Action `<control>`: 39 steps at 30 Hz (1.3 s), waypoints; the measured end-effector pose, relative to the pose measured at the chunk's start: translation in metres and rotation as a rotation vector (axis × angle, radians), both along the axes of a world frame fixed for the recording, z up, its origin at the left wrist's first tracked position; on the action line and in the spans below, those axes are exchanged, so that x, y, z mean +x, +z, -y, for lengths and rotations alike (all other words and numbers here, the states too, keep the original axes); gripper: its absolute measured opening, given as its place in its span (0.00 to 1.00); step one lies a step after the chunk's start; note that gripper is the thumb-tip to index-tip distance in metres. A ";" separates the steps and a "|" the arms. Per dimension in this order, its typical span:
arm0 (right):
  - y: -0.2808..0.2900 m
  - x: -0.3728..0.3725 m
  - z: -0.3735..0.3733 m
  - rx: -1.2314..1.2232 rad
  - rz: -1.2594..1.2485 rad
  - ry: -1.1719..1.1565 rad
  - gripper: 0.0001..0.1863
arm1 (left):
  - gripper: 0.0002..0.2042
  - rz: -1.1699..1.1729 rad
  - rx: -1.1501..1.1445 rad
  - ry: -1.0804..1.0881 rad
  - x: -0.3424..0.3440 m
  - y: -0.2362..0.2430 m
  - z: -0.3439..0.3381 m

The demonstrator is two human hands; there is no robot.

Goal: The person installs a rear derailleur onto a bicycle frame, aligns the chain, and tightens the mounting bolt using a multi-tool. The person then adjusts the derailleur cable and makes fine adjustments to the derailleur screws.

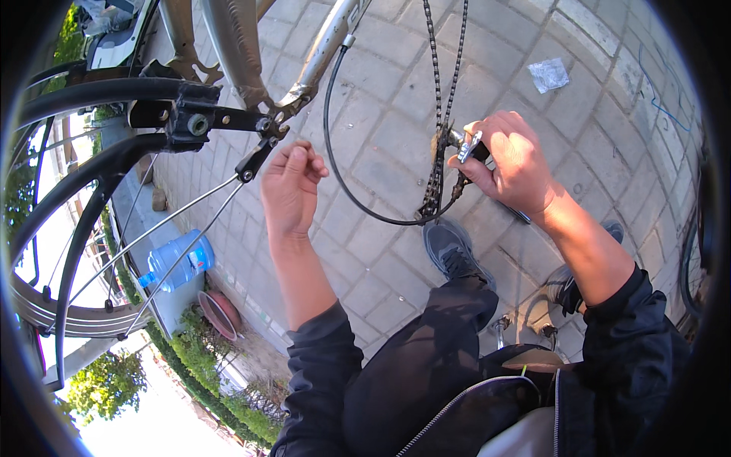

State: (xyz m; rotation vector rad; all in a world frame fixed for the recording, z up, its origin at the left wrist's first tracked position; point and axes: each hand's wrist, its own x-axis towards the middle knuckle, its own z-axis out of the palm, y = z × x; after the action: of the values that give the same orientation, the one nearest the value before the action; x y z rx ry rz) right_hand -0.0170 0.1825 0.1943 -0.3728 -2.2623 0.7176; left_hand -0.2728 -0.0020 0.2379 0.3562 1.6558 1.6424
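Note:
My left hand (292, 190) is raised just below the frame's rear dropout (270, 126), its fingers curled toward the thumb; anything in them is too small to make out. My right hand (506, 164) grips the rear derailleur (457, 183), with a small silver metal piece (469, 147) between thumb and fingers. The hanging chain (435, 68) runs down through the derailleur, and a black cable (358, 204) loops from the silver bicycle frame (228, 46) to it.
A bicycle wheel (87, 320) and black rack (91, 91) fill the left. A blue water jug (175, 259) and reddish tub (219, 312) sit beyond. A clear plastic bag (548, 76) lies on the paving (533, 38). My shoe (449, 251) is below the derailleur.

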 end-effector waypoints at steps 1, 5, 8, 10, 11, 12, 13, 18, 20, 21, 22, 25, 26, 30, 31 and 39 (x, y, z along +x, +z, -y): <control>0.001 -0.001 0.000 0.005 -0.016 -0.006 0.21 | 0.11 -0.060 -0.143 -0.010 -0.002 -0.015 0.005; 0.001 0.002 -0.004 0.014 -0.014 -0.013 0.21 | 0.20 -0.354 -0.525 -0.025 -0.038 -0.111 0.035; -0.002 0.002 -0.006 0.011 0.004 -0.030 0.21 | 0.24 -0.672 -0.745 -0.207 -0.061 -0.162 0.038; -0.002 0.000 -0.005 0.011 0.021 -0.019 0.21 | 0.25 -0.947 -0.761 -0.293 -0.078 -0.186 0.039; -0.001 -0.002 -0.005 0.005 0.032 -0.011 0.21 | 0.23 -1.090 -0.709 -0.294 -0.087 -0.196 0.042; 0.002 -0.005 -0.004 -0.002 0.040 -0.001 0.21 | 0.22 -1.234 -0.653 -0.294 -0.098 -0.203 0.044; 0.002 -0.005 -0.006 -0.002 0.056 -0.004 0.21 | 0.24 -1.225 -0.634 -0.310 -0.104 -0.205 0.032; -0.008 0.002 -0.010 -0.017 0.105 -0.030 0.21 | 0.22 -0.916 -0.882 -0.394 -0.109 -0.201 -0.031; -0.006 0.001 -0.013 -0.036 0.108 -0.017 0.20 | 0.21 -0.936 -0.880 -0.403 -0.123 -0.203 -0.031; -0.003 -0.001 -0.013 -0.027 0.135 -0.021 0.20 | 0.20 -0.971 -0.916 -0.389 -0.130 -0.205 -0.028; -0.004 -0.001 -0.012 -0.032 0.118 -0.024 0.21 | 0.20 -0.994 -0.950 -0.382 -0.130 -0.209 -0.025; -0.009 0.002 -0.014 -0.035 0.114 0.002 0.22 | 0.15 -0.902 -0.893 -0.353 -0.130 -0.221 -0.032; -0.013 0.004 -0.015 -0.045 0.099 -0.010 0.22 | 0.14 -0.872 -0.863 -0.359 -0.125 -0.224 -0.038; -0.015 -0.001 -0.012 -0.063 0.033 -0.001 0.22 | 0.14 -0.814 -0.962 -0.285 -0.139 -0.234 -0.030; -0.014 -0.002 -0.013 -0.047 0.033 -0.009 0.22 | 0.13 -0.873 -0.942 -0.306 -0.138 -0.236 -0.033; -0.008 -0.003 -0.007 -0.033 0.073 -0.010 0.23 | 0.11 -0.947 -0.850 -0.246 -0.143 -0.268 -0.011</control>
State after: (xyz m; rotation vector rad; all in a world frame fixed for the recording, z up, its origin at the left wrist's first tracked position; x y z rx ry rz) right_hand -0.0202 0.1897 0.1858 -0.4324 -2.3173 0.7481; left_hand -0.4154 0.0085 -0.0305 0.9175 2.6598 0.4346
